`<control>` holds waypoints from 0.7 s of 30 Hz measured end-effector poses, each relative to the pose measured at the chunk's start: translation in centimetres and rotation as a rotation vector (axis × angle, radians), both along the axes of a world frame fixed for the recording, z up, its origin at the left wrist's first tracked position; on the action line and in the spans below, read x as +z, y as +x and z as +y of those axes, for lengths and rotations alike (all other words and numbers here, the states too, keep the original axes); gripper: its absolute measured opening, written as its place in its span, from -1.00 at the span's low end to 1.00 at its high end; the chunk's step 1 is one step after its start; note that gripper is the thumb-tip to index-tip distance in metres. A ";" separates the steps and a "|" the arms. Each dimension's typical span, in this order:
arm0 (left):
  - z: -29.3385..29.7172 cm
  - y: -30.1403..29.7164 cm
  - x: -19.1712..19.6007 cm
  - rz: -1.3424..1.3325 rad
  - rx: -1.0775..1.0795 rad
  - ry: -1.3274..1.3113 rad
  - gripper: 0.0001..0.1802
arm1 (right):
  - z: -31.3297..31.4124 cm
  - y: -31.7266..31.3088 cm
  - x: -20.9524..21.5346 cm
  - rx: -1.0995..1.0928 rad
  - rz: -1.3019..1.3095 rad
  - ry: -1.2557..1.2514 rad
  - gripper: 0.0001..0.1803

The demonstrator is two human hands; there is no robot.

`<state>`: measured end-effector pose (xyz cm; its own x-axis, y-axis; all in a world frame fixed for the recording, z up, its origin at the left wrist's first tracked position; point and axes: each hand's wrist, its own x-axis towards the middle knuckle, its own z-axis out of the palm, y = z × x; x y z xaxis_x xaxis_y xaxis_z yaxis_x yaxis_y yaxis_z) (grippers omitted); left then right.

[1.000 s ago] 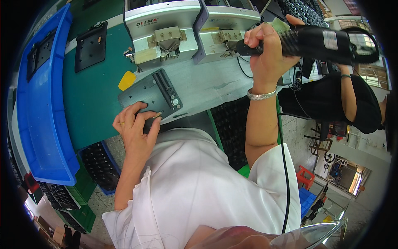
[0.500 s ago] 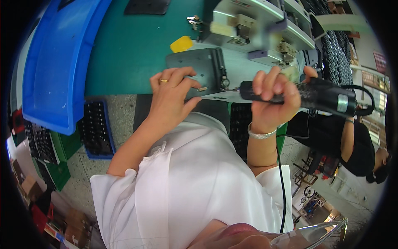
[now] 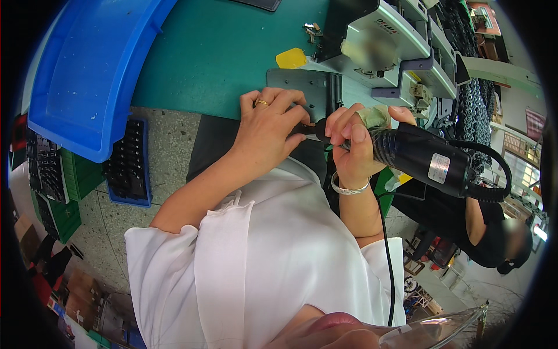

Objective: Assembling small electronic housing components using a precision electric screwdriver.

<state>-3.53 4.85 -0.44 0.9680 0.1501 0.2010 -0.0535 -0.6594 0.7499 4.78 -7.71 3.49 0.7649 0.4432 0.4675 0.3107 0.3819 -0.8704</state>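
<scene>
My right hand (image 3: 353, 135) is wrapped round a black corded electric screwdriver (image 3: 427, 156), which lies nearly level with its nose pointing left. A light wrap covers one of that hand's fingers. At the nose, the curled fingers of my left hand (image 3: 268, 121) close in with the thumb below. What they pinch is too small and covered to make out. Just beyond both hands lies a flat dark plate (image 3: 293, 87) at the bench edge. A black bar (image 3: 334, 92) runs along the plate's right side; its near end is hidden by my right hand.
Grey machines (image 3: 386, 43) stand at the right back of the green bench (image 3: 215, 64). A yellow piece (image 3: 292, 58) and small metal parts (image 3: 313, 30) lie beside them. A blue tray (image 3: 75, 75) is at left. A person in black (image 3: 433, 209) is on the right.
The screwdriver's nose has come left and now meets my left fingertips, where a small metal piece showed before. The view has shifted, so the bench things sit further right.
</scene>
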 end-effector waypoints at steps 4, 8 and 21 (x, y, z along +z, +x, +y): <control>0.1 0.1 0.0 0.008 -0.002 -0.012 -0.71 | -0.1 0.1 -0.1 0.021 0.025 -0.005 -0.49; 0.1 0.1 -0.1 0.005 0.000 -0.015 -0.71 | 0.2 0.3 -0.3 0.015 -0.030 -0.019 -0.40; 0.1 0.1 0.0 0.001 0.004 -0.014 -0.70 | 0.3 -0.1 0.2 0.002 0.038 -0.034 -0.64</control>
<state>-3.42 4.97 -0.49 0.9676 0.1567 0.1979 -0.0501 -0.6494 0.7588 4.68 -7.42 3.69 0.7811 0.4595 0.4229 0.2766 0.3525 -0.8940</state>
